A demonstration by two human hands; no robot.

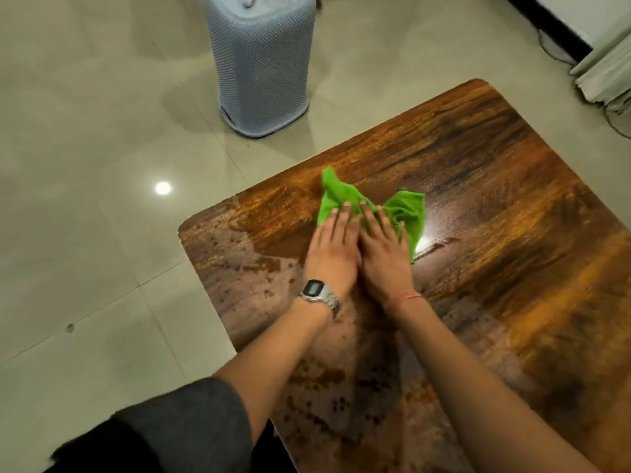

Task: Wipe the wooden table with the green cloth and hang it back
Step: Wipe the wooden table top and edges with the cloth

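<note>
Nearest to me is a dark grey sleeve at the lower left, and from it my left forearm reaches up over the wooden table. My right forearm comes in from the lower right beside it.

Both hands lie flat, palms down, side by side on the table near its left edge. My left hand carries a metal digital watch on the wrist; its fingers are stretched out straight and close together, the tips resting on the green cloth. My right hand has a thin red thread around the wrist; its fingers are a little spread and also press down on the cloth. The thumbs touch or almost touch, I cannot tell which.

The cloth is bunched under the fingertips, and its two ends stick out beyond them, one to the upper left and one to the right. The table surface shines wet around and beyond the cloth, while the part closer to me looks dull with dark spots.

On the pale tiled floor behind the table stands a tall grey mesh-covered appliance.
</note>
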